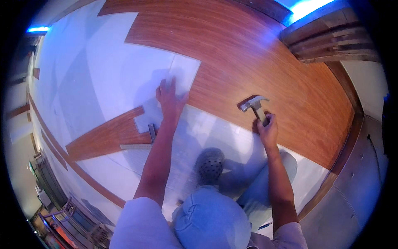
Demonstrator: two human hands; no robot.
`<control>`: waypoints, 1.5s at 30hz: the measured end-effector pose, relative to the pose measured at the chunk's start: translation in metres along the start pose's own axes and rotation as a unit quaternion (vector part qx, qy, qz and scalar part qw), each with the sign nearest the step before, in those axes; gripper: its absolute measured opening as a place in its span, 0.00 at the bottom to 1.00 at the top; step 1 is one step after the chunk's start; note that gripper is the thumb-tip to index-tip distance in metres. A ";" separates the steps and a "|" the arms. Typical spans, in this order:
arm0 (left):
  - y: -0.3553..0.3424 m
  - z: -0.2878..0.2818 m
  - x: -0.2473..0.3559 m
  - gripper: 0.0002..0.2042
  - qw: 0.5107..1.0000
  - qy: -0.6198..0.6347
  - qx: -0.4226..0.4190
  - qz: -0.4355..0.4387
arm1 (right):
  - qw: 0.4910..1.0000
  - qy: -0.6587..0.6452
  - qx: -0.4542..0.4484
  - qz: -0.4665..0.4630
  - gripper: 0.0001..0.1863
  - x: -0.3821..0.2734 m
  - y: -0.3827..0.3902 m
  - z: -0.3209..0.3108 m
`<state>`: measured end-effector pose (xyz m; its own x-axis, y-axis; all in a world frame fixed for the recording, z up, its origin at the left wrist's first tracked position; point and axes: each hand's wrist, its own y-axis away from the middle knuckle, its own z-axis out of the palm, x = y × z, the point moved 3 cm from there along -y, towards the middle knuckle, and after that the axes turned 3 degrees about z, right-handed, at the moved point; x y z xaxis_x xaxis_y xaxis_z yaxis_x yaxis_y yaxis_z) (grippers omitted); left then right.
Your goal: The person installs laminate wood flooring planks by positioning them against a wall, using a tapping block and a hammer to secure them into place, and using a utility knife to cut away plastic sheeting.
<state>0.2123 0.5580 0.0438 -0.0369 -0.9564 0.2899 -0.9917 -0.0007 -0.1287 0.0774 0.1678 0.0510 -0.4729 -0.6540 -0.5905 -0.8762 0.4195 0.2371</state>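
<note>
In my right hand point(268, 128) is a claw hammer point(256, 103), its head raised over the reddish-brown plank flooring point(232, 62). My left hand point(171, 101) reaches over the white underlay point(120, 70), its fingers apart and slightly blurred. Just beyond those fingertips lies a pale rectangular piece point(186, 68) against the stepped edge of the planks; whether the hand touches it, I cannot tell. A cut plank piece point(107, 135) rests on the underlay left of my left forearm. Partly hidden beside that forearm is a metal try square point(152, 133).
A wooden structure point(331, 35) stands at the far right corner. Brown wood trim point(352, 128) borders the floor on the right, next to grey tiles point(336, 216). Long narrow strips point(89, 182) run along the left. My shoe point(210, 166) is on the underlay between my arms.
</note>
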 end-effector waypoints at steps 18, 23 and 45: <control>-0.008 -0.112 0.027 0.28 0.745 0.624 -0.191 -0.139 | 0.933 -0.112 -0.033 -0.339 0.26 -0.239 0.030 0.087; -0.048 -0.096 -0.091 0.12 0.883 0.379 -0.129 -0.244 | 0.883 -0.017 -0.053 -0.466 0.26 -0.220 -0.018 0.154; -0.083 -0.044 -0.140 0.21 0.965 0.103 -0.177 -0.166 | 0.875 0.071 -0.055 -0.476 0.27 -0.209 -0.030 0.164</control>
<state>0.2940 0.7052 0.0550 0.3028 -0.8420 0.4464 -0.9315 -0.1624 0.3256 0.2173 0.3949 0.0409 0.4767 -0.7483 -0.4612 -0.8789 -0.4165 -0.2327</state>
